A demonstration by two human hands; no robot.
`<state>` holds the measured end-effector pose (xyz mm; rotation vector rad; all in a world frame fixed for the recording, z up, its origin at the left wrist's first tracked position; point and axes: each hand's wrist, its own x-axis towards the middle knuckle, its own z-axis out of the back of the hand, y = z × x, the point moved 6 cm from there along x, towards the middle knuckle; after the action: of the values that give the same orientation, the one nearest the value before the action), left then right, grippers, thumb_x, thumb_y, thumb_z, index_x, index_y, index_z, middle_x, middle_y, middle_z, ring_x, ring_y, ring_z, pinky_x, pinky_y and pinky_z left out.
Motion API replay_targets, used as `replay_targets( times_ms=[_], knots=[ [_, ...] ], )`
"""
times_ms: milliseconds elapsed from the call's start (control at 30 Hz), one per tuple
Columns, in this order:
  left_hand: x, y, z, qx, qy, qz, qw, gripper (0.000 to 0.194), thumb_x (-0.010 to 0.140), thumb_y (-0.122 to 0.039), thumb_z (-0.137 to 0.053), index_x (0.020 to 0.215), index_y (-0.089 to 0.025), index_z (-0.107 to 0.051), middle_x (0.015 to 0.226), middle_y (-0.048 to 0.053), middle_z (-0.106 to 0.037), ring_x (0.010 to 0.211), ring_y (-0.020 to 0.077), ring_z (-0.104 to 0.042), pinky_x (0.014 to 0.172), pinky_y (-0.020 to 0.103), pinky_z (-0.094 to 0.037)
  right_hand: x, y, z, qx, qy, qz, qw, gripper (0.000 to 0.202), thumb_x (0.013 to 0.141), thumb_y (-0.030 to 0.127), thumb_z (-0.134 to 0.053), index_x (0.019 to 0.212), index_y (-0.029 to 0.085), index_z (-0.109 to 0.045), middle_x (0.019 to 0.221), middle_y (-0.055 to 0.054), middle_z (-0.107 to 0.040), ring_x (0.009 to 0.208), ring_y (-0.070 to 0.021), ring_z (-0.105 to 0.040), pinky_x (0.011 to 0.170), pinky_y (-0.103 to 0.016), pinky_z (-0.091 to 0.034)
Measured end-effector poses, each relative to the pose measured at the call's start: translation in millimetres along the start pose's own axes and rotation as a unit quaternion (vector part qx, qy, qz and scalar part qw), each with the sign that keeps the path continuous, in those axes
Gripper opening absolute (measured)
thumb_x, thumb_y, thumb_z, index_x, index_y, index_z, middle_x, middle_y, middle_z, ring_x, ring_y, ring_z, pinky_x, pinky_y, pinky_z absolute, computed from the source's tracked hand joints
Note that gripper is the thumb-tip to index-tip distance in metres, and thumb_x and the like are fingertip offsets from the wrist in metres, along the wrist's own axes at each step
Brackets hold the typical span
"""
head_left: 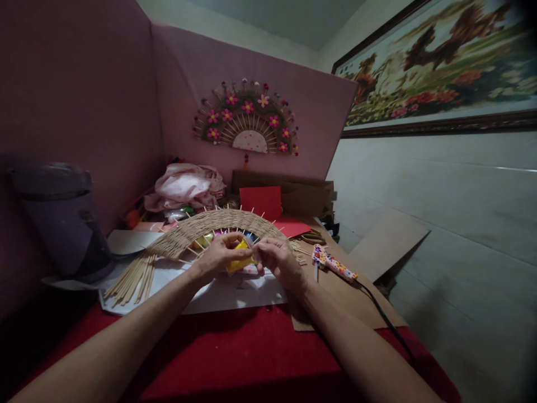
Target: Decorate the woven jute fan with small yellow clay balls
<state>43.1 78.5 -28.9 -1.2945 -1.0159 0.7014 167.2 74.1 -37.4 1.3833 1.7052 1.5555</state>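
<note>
A small yellow packet (239,258) with a clear plastic edge is held up between my hands, low over the white sheet. My left hand (220,254) pinches it from the left. At its clear end, the fingers of my right hand (277,260) are closed on the plastic. Just behind them arches a woven tan cord band (201,225) threaded on thin sticks, shaped like a fan. Several coloured packets (205,240) lie under this arch, partly hidden by my hands. Loose wooden sticks (134,277) fan out at the band's left end.
To the right, a flower-patterned glue gun (335,263) with a black cord rests on a cardboard sheet (348,308). Red paper (260,202), scissors (312,237) and bundled pink cloth (187,186) are behind. A purple container (69,224) stands left. A finished-looking decorated fan (251,120) hangs on the pink panel.
</note>
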Motion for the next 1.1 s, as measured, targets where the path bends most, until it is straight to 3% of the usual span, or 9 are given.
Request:
replay_targets(
  times_ms=[1100],
  knots=[
    [2.1, -0.8, -3.6, 0.010, 0.015, 0.007, 1.000, 0.024, 0.060, -0.027, -0.074, 0.075, -0.014, -0.061, 0.064, -0.002, -0.059, 0.056, 0.0078, -0.052, 0.052, 0.019, -0.036, -1.0, -1.7, -0.5, 0.018, 0.038, -0.014, 0.999, 0.014, 0.074, 0.026, -0.063, 0.070, 0.012, -0.062, 0.054, 0.002, -0.058, 0.041, -0.0075, -0.053, 0.037, -0.017, -0.041]
  ],
)
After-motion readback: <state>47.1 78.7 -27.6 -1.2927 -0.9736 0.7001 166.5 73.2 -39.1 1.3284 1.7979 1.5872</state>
